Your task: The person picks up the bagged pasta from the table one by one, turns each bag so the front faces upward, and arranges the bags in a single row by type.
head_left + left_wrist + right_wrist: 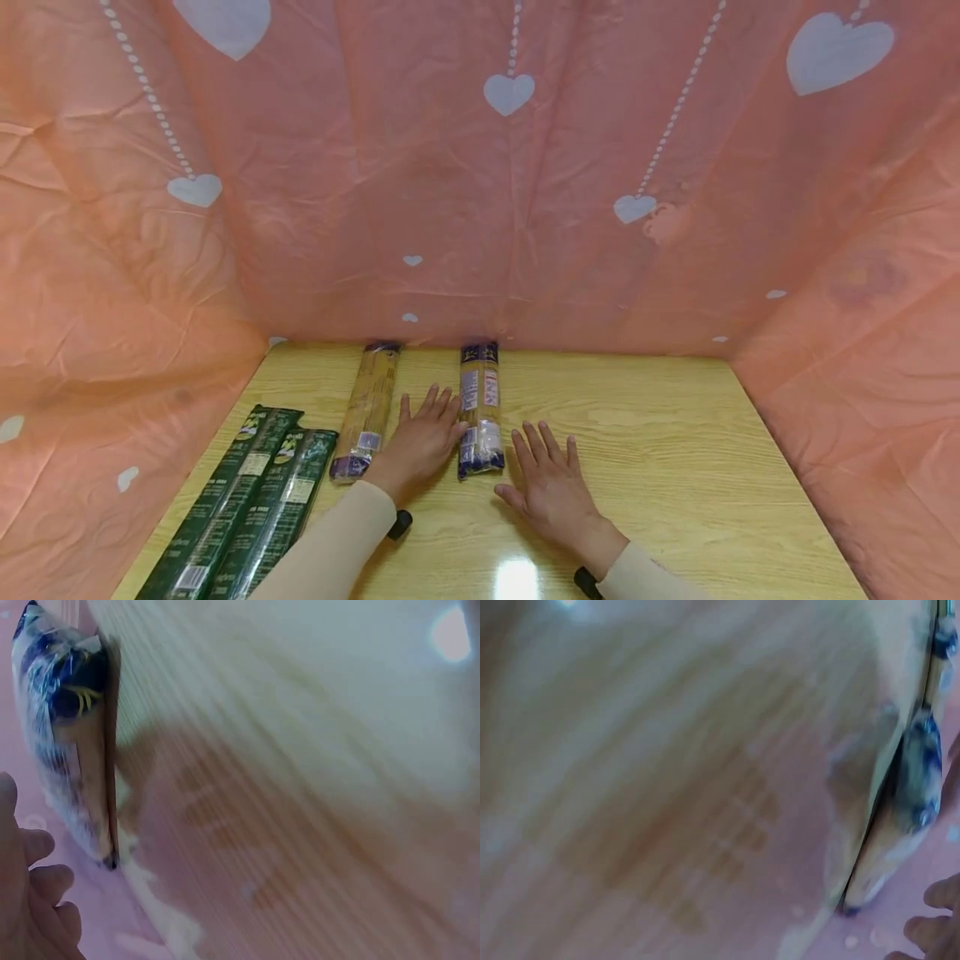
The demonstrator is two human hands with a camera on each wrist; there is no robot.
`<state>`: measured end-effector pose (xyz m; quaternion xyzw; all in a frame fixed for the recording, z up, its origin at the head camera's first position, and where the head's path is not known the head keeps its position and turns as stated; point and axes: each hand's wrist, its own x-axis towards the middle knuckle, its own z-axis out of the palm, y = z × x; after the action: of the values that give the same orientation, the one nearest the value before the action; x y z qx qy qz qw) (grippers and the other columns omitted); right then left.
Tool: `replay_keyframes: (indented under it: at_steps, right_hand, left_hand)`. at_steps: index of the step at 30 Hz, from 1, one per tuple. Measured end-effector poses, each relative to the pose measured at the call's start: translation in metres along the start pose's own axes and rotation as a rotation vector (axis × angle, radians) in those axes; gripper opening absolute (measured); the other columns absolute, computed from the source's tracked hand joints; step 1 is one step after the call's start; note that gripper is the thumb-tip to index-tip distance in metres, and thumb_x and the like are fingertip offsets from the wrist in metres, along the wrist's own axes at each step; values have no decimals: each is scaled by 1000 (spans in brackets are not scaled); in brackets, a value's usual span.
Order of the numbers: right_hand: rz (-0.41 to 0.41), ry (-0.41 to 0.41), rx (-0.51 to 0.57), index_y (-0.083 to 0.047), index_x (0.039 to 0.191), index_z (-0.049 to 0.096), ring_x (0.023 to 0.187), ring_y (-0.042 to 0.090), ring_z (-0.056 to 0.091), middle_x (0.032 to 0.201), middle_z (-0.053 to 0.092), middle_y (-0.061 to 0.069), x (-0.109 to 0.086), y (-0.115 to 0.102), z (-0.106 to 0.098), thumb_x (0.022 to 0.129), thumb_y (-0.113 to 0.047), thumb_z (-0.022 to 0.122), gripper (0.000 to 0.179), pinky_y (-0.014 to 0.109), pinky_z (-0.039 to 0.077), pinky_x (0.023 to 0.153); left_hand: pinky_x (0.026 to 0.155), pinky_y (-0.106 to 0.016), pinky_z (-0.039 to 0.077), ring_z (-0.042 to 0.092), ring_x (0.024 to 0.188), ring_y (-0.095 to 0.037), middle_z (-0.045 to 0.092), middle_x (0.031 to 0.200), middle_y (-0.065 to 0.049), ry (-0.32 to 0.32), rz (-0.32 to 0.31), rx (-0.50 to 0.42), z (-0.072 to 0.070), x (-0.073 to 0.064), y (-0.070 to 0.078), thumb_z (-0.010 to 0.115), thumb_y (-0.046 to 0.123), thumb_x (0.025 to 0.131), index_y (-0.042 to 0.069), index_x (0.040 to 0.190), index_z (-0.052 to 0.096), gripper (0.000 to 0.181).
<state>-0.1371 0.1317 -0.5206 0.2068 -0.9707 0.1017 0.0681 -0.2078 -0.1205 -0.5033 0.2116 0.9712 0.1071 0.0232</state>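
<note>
- The right pack (482, 408) lies on the desk (637, 417) between the two hands, its far end at the far edge, left of that edge's middle; its long axis runs nearly square to the far edge.
- It lies just right of the left hand (420, 442) and just left of the right hand (551, 496); the left is nearer, its thumb at the pack's left side, though whether they touch I cannot tell; a narrow strip of desk shows between the right fingertips and the pack; these two side gaps seem the relation that counts.
- Both hands have their fingers long and spread, gripping nothing.
- The left pack (365, 408) lies beyond the left hand, its far end also by the far edge; its axis leans, near end toward the desk's left edge.
- Further out, the outer green pack (225, 504) and inner green pack (277, 512) lie side by side along the left edge, their axes slanting with it; their near ends pass out of view.
- Count: two yellow packs with purple ends; two green packs; two hands; two pale sleeves (337, 542); two black bands (400, 525), one per wrist; one pink cloth (450, 208) behind the far edge, printed with hearts.
</note>
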Motion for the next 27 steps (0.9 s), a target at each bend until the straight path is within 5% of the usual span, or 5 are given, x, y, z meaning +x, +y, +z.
replay_keyframes:
  at_steps: [5, 12, 19, 27]
  right_hand:
    - [-66, -69, 38, -3, 161, 41, 158, 40, 31, 168, 38, 17, 4, -14, 6, 105, -58, 55, 80, 74, 29, 118]
    - [-54, -182, 53, 0, 162, 37, 159, 40, 28, 170, 36, 16, 1, -16, 2, 107, -59, 50, 82, 75, 25, 119]
    - [-43, -116, 50, 0, 157, 46, 157, 39, 34, 164, 45, 18, -2, -13, 0, 108, -56, 48, 75, 73, 26, 120]
    - [7, -75, 56, 3, 155, 49, 155, 39, 37, 163, 46, 20, -23, 1, -2, 108, -55, 49, 75, 74, 29, 118]
  left_hand:
    - [126, -70, 10, 15, 164, -35, 24, 175, -14, -30, 16, -43, 5, 24, 5, 34, 45, 116, 9, 168, 29, 63]
    - [130, -62, 13, 11, 165, -30, 15, 177, -10, -122, 35, -18, 2, 40, 11, 30, 50, 115, 10, 170, 19, 68]
    - [130, -59, 16, 13, 165, -29, 17, 177, -12, -139, 68, 35, 11, 33, 19, 27, 50, 116, 8, 169, 21, 68]
    - [130, -56, 18, 12, 165, -26, 15, 178, -9, -129, 137, 132, 24, 13, 54, 20, 56, 114, 13, 170, 21, 71]
